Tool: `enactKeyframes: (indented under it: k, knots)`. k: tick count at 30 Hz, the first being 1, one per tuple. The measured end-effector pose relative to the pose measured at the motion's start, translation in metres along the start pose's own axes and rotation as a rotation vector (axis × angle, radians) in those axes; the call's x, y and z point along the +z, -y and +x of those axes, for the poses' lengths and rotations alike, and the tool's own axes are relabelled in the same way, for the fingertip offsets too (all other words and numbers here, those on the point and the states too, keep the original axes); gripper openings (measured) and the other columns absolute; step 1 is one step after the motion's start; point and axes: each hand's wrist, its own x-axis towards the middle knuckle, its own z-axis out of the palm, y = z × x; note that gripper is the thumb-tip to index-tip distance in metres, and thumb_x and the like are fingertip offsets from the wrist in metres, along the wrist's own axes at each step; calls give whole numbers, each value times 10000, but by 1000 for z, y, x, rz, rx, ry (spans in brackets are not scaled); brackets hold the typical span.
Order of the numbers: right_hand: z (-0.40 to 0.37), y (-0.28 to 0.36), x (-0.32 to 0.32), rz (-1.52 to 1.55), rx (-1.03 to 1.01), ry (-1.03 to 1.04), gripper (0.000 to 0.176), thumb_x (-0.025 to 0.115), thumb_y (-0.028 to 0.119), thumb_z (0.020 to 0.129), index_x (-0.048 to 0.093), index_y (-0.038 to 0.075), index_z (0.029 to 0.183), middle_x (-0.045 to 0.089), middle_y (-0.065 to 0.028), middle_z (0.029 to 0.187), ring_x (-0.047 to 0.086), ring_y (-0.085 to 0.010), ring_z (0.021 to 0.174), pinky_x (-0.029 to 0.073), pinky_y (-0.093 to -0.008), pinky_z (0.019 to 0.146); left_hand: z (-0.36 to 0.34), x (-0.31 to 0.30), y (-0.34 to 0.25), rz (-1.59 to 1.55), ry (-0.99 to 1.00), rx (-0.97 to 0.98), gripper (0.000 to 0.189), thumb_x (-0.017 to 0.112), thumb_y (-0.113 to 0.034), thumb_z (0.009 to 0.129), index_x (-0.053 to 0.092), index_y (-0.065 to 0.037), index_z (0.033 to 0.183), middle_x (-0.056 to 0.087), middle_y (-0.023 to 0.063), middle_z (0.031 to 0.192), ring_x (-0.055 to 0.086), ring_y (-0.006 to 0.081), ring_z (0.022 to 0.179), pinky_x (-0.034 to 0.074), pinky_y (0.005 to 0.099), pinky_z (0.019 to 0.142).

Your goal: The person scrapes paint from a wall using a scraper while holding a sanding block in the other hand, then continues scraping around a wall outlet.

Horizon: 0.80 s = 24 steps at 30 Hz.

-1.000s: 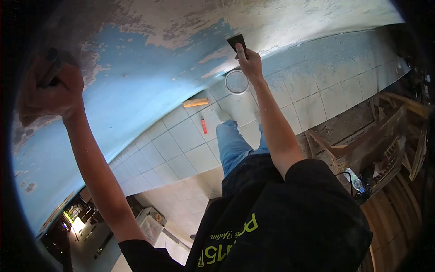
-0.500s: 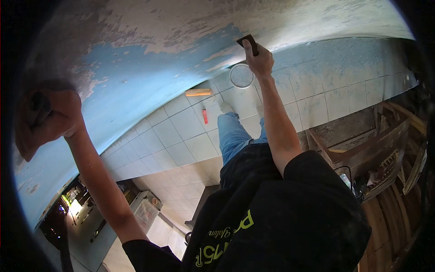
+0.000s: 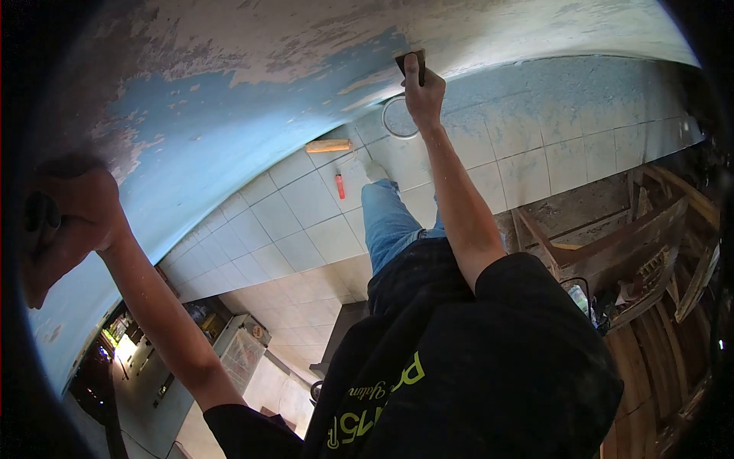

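Note:
Against the peeling blue and white wall (image 3: 229,99), my right hand (image 3: 426,96) grips a dark flat scraper (image 3: 414,69), thumb pressed on its face. My left hand (image 3: 76,218) is at the far left, close to the wall, with fingers curled round a dark object (image 3: 42,210) with rounded openings; shadow and the frame edge hide what it is. Below my right hand, a round white-rimmed container (image 3: 385,122) stands on the tiles, partly covered by the hand.
On the tiled floor (image 3: 329,237) lie an orange-brown block (image 3: 329,145) and a red object (image 3: 340,186), near my foot (image 3: 375,171). Broken wooden furniture (image 3: 612,252) is at the right. A pale appliance or cabinet (image 3: 243,344) stands lower left.
My right hand has shifted slightly up and left with the scraper along the wall. My left hand has moved left and down, nearer the frame edge. The view has shifted a little.

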Motion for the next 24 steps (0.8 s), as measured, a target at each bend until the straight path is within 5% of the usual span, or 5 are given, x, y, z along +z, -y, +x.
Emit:
enactKeyframes:
  k: [10,14,17,22,24]
  knots:
    - [16,10,-25,-585,-248,-65,500,607,545,791,680,52,747,613,-107,581,606,-266,550,461,-354,558,3,-7,2,33,62,54,293,454,-233,903,406,11,1059,392,94,950,398,223,845,323,356,753]
    - [13,10,-15,-366,-240,-89,517,589,543,807,658,50,671,572,-64,503,569,-241,479,443,-349,544,2,-5,5,28,50,58,297,460,-231,902,404,12,1062,392,94,951,401,221,848,325,355,755]
    - [2,0,2,43,-66,8,581,551,503,863,604,-21,615,500,-37,480,474,-107,481,389,-284,471,4,-3,4,-11,14,78,297,458,-237,904,405,10,1060,392,91,951,402,220,845,323,357,758]
    - [0,8,-1,66,-31,-1,589,554,523,850,615,-21,630,530,-62,494,502,-135,483,406,-298,492,6,-8,-1,94,75,63,316,454,-246,906,400,18,1072,409,92,947,408,222,844,319,362,757]
    - [8,7,-6,-172,-149,-54,580,576,554,818,629,5,636,542,-78,496,521,-149,472,423,-319,504,2,-6,6,73,55,81,317,455,-242,905,399,21,1074,413,93,945,410,222,843,320,362,756]
